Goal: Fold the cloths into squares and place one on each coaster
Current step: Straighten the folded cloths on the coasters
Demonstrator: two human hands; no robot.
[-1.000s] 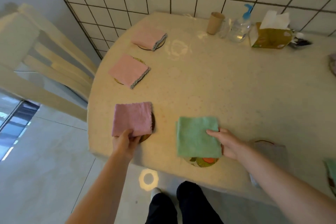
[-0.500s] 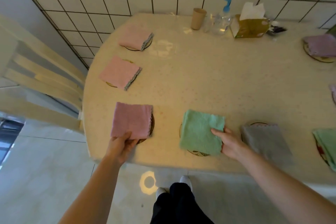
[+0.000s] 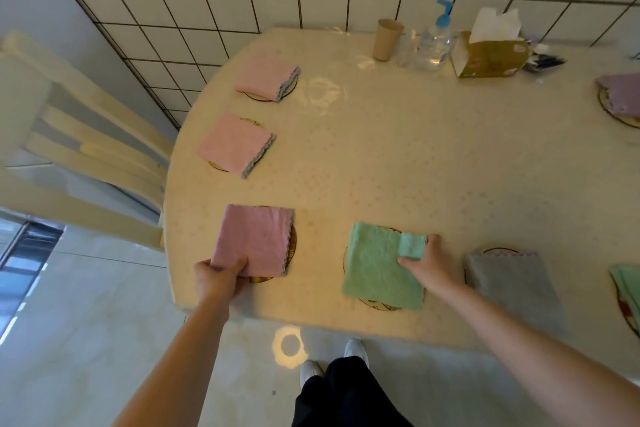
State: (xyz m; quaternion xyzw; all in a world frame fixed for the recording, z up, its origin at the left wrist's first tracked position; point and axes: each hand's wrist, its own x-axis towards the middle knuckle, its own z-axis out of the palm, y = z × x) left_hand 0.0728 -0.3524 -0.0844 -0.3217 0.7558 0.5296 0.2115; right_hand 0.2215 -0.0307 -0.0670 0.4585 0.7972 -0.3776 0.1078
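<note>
My left hand (image 3: 221,279) pinches the near left corner of a folded pink cloth (image 3: 256,239) that lies on a round coaster (image 3: 293,243) near the table's front edge. My right hand (image 3: 427,265) grips the right edge of a folded green cloth (image 3: 377,267) and has turned its top right corner over; this cloth covers a patterned coaster (image 3: 381,305). Two more folded pink cloths (image 3: 235,142) (image 3: 266,74) sit on coasters farther back on the left. A grey folded cloth (image 3: 509,281) lies on a coaster to the right.
A paper cup (image 3: 388,40), a pump bottle (image 3: 434,42) and a tissue box (image 3: 488,55) stand at the back of the cream table (image 3: 415,156). A purple cloth (image 3: 623,94) and another green cloth (image 3: 628,288) lie at the right edge. A pale chair (image 3: 69,149) stands left.
My right hand has lifted and folded over the green cloth's top right corner. My left hand keeps its hold on the pink cloth. The view has shifted slightly.
</note>
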